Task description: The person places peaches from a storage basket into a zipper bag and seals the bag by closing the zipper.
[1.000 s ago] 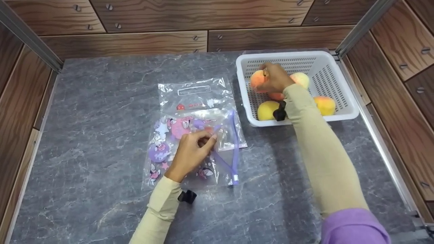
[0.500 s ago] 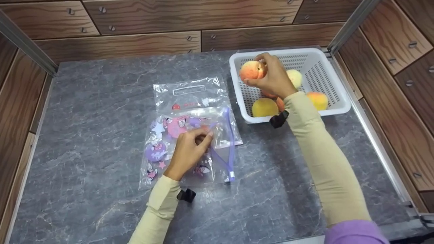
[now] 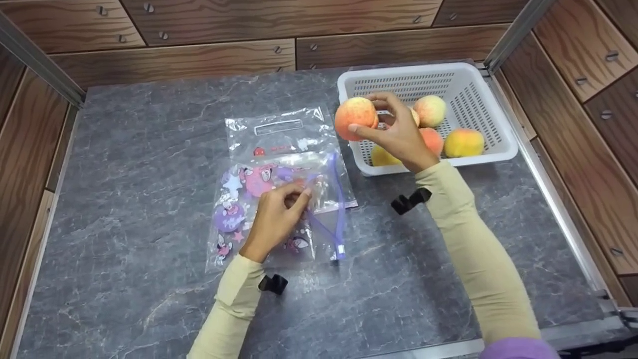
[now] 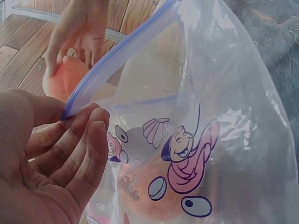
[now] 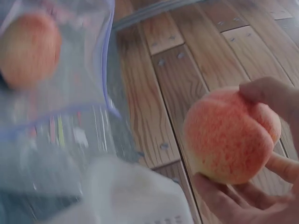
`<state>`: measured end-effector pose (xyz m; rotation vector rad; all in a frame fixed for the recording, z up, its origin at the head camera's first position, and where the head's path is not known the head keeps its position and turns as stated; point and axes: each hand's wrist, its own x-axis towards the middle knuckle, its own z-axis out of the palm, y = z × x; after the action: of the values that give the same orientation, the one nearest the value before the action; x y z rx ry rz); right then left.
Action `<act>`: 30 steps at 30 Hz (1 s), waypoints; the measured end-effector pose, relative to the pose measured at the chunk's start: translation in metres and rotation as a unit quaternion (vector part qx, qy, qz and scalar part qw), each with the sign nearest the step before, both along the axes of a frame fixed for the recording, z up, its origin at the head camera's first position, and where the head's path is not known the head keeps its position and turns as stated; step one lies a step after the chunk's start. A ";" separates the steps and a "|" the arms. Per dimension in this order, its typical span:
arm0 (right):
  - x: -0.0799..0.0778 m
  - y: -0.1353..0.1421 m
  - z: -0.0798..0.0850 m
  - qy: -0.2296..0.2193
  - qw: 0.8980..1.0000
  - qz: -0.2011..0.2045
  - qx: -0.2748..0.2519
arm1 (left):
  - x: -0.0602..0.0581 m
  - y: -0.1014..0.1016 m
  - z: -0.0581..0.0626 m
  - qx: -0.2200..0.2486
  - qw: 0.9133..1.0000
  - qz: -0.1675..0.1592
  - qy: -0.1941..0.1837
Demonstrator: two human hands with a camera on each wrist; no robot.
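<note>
A clear zip bag (image 3: 256, 182) with pink and purple cartoon prints lies on the table, its purple zip edge parted. My left hand (image 3: 276, 217) pinches that purple edge between thumb and fingers. Inside the bag is a peach (image 5: 32, 50), seen through the plastic in both wrist views. Over the left rim of the white basket (image 3: 498, 154), my right hand (image 3: 401, 134) grips another peach (image 3: 356, 118) by its sides. The right wrist view shows its red, creased skin with the thumb and fingertips around it.
Several peaches (image 3: 464, 143) and a yellow fruit (image 3: 384, 155) lie in the basket at the back right. Behind the zip bag is a second clear bag (image 3: 279, 127), partly covered by it. Wood-patterned walls (image 3: 214, 20) enclose the grey marbled table (image 3: 139, 199).
My right hand has lifted the peach from inside the basket and carried it left, over the rim toward the bag. The left hand keeps its pinch on the zip edge.
</note>
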<state>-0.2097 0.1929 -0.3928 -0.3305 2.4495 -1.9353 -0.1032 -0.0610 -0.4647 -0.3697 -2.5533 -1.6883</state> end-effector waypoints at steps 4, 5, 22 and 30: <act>0.012 -0.006 -0.005 -0.045 0.996 0.042 -0.071 | 0.000 -0.001 -0.001 0.002 1.000 0.007 0.003; 0.015 -0.007 -0.007 -0.060 0.993 0.053 -0.081 | 0.000 -0.001 0.000 0.001 1.000 0.010 0.004; 0.045 -0.009 -0.041 -0.162 0.957 0.184 -0.155 | 0.003 -0.001 0.001 0.042 0.999 -0.003 -0.023; 0.055 -0.001 -0.053 -0.160 0.954 0.231 -0.100 | 0.006 0.001 0.002 0.044 0.999 0.003 -0.018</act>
<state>-0.1550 0.1922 -0.4455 -0.4947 1.7848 -1.8520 -0.0977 -0.0598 -0.4627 -0.3280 -2.4919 -1.8139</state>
